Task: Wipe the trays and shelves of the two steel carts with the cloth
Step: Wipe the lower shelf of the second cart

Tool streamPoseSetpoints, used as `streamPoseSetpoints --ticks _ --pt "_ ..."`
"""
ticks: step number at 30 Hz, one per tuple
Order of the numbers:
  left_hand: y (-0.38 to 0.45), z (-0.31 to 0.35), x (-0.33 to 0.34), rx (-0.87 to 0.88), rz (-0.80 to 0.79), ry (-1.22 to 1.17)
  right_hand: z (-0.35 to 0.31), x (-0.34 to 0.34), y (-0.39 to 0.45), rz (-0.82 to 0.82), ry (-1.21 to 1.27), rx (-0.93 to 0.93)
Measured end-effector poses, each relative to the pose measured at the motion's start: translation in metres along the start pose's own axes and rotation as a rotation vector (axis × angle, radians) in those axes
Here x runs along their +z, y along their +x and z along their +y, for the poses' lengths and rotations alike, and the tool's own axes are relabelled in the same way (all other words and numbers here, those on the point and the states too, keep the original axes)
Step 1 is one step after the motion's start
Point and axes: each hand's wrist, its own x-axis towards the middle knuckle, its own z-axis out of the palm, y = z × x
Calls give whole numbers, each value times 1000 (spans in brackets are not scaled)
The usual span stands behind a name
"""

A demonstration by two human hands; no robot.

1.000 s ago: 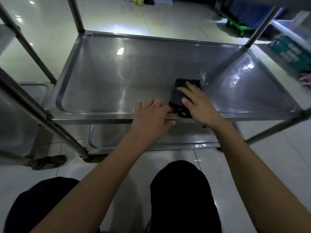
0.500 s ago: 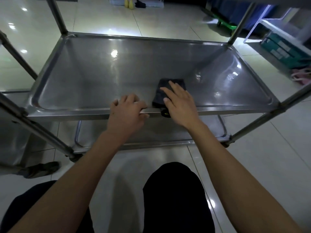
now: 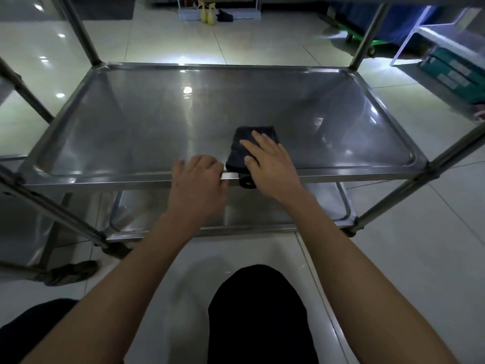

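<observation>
Pressing flat on the dark folded cloth (image 3: 242,145), the right hand (image 3: 270,164) keeps its fingers straight; the cloth lies at the near rim of the shiny rectangular steel cart tray (image 3: 157,122). Just left of the cloth, the left hand (image 3: 196,187) curls over that rim, gripping it.

Left hand (image 3: 195,183): in the middle of the frame, fingers bent over, knuckles up.
Right hand (image 3: 269,161): just right of it, flat, fingers straight, palm down.
Arms: bare, reaching up from the bottom.
</observation>
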Motion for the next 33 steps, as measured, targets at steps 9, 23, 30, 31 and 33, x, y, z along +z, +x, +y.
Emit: streamPoseSetpoints --ticks 9,23,30,31,33 --pt "49 117 6 169 -92 -144 115 -61 -27 99 -21 196" --pt "72 177 41 100 -171 -84 246 -134 -47 136 -207 532" --pt "68 161 42 170 -139 -110 213 -121 -39 50 -196 479" --pt "70 156 40 183 -142 -136 206 -117 -37 35 -190 462" --pt "75 140 36 208 -170 -209 193 -109 -31 11 -187 434"
